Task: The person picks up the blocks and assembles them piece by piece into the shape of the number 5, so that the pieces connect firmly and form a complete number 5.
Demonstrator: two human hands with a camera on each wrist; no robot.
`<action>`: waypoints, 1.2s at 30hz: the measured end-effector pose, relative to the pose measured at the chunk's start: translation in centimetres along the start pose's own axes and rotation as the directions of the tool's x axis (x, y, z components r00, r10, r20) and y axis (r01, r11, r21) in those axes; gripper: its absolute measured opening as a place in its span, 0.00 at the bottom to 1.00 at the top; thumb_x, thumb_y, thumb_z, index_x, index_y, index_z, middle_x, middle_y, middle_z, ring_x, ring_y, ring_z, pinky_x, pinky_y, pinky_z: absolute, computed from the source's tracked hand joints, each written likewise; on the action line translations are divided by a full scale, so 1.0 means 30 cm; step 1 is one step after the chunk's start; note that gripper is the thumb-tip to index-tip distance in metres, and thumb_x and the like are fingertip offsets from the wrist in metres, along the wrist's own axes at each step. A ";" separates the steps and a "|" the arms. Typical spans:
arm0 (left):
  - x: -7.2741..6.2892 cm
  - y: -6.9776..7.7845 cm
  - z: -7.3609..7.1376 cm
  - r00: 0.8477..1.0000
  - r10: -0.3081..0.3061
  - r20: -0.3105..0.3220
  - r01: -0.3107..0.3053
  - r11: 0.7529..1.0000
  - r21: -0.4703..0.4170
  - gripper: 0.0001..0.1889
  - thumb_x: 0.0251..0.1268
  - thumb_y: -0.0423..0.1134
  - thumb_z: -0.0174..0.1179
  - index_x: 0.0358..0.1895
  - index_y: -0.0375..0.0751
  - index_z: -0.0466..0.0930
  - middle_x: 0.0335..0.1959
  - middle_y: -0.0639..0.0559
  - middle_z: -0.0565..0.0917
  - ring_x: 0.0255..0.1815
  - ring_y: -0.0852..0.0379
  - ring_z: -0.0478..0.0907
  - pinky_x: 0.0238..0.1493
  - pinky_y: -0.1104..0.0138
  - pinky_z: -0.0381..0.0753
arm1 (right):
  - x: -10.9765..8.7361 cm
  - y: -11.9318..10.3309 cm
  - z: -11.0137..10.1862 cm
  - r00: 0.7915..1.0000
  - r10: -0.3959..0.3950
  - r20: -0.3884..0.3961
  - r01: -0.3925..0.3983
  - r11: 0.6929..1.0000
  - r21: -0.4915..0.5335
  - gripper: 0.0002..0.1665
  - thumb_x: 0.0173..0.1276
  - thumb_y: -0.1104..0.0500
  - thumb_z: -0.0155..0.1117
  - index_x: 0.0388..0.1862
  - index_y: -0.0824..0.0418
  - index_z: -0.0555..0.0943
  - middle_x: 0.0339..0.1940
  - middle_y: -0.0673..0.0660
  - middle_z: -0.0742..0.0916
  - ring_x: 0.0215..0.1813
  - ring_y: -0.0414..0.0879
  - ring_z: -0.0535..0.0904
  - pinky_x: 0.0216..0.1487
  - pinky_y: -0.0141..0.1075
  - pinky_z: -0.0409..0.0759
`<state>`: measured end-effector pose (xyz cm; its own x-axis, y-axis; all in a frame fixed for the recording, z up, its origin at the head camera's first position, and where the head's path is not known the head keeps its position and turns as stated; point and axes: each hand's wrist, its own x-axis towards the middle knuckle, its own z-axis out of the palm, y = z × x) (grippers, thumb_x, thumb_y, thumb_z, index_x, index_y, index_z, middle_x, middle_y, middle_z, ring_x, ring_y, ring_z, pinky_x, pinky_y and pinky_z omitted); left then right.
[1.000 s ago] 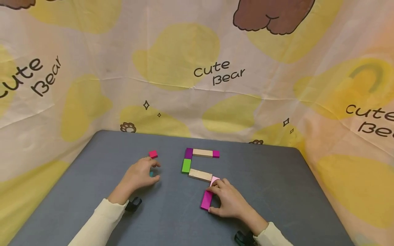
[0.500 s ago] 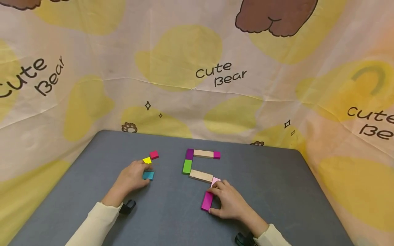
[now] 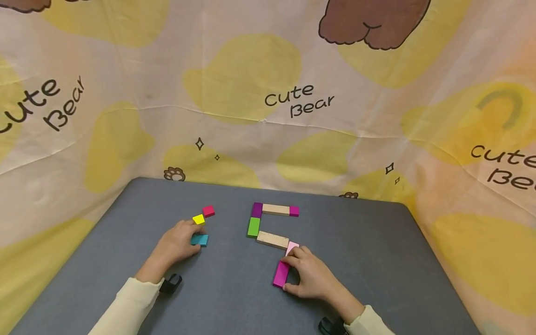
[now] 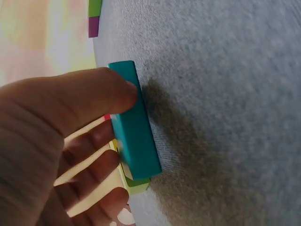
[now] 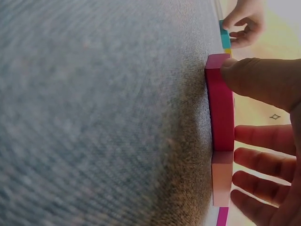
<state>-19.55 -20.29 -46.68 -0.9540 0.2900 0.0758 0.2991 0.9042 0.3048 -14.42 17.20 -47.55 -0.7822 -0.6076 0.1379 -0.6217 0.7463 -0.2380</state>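
My left hand (image 3: 177,242) holds a teal block (image 4: 138,141) between its thumb and fingers, low over the table at the left. A yellow block (image 3: 198,219) and a red block (image 3: 208,211) lie just beyond it. In the left wrist view a light green block (image 4: 137,186) shows behind the teal one. My right hand (image 3: 311,272) grips a magenta block (image 3: 280,274), thumb at its near end. The fingertips reach a pale pink block (image 5: 222,179), which is end to end with the magenta one and partly covered by the hand in the head view.
A bent row continues from the pink block: a wooden block (image 3: 272,239), a green block (image 3: 253,227), a purple block (image 3: 257,210), another wooden block (image 3: 276,209) and a small magenta block (image 3: 294,211). A patterned cloth (image 3: 234,83) rises behind the grey table (image 3: 356,242).
My left hand has drawn back to the left and slightly down, bringing the yellow and teal blocks into view. The right hand stays on the magenta block.
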 end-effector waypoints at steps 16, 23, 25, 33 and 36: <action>-0.019 0.031 0.000 0.986 0.138 -0.092 -0.139 0.990 -0.004 0.13 0.44 0.37 0.70 0.38 0.48 0.84 0.37 0.55 0.83 0.39 0.55 0.73 0.40 0.60 0.75 | 0.003 0.004 0.000 1.000 -0.013 0.017 0.012 0.999 0.042 0.33 0.48 0.43 0.75 0.51 0.57 0.82 0.44 0.49 0.79 0.48 0.40 0.70 0.49 0.34 0.77; -0.037 0.092 0.019 0.980 0.193 -0.053 -0.195 0.980 -0.036 0.13 0.45 0.39 0.69 0.38 0.48 0.83 0.34 0.59 0.79 0.34 0.63 0.71 0.35 0.68 0.74 | 0.006 0.005 0.001 1.000 -0.024 0.007 0.024 0.999 0.041 0.33 0.48 0.43 0.75 0.52 0.57 0.82 0.44 0.49 0.79 0.48 0.41 0.70 0.49 0.34 0.76; -0.044 0.112 0.027 0.980 0.196 -0.040 -0.198 0.979 -0.041 0.13 0.45 0.39 0.69 0.38 0.49 0.83 0.34 0.59 0.78 0.33 0.64 0.70 0.34 0.70 0.73 | 0.007 0.005 0.001 1.000 -0.027 0.005 0.027 0.999 0.042 0.32 0.48 0.44 0.74 0.52 0.57 0.82 0.44 0.49 0.79 0.49 0.41 0.70 0.50 0.34 0.77; -0.065 0.196 0.059 0.972 0.234 -0.016 -0.234 0.968 -0.092 0.13 0.45 0.40 0.69 0.38 0.50 0.83 0.34 0.60 0.79 0.33 0.64 0.70 0.32 0.71 0.71 | 0.008 0.004 -0.004 1.000 -0.010 0.010 0.009 1.000 0.013 0.33 0.48 0.42 0.74 0.52 0.55 0.82 0.46 0.49 0.80 0.50 0.42 0.70 0.51 0.37 0.77; -0.070 0.225 0.072 0.968 0.251 -0.008 -0.251 0.961 -0.116 0.13 0.45 0.40 0.69 0.39 0.50 0.84 0.34 0.61 0.79 0.32 0.64 0.69 0.30 0.72 0.70 | 0.009 0.001 -0.007 1.000 -0.008 0.001 0.008 1.000 -0.030 0.34 0.47 0.40 0.74 0.52 0.53 0.83 0.45 0.49 0.80 0.49 0.42 0.70 0.50 0.38 0.76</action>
<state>-15.47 -14.12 -46.83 -0.8483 0.5053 0.1580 0.5243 0.7601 0.3839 -14.66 17.12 -47.33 -0.7773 -0.6136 0.1385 -0.6286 0.7493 -0.2082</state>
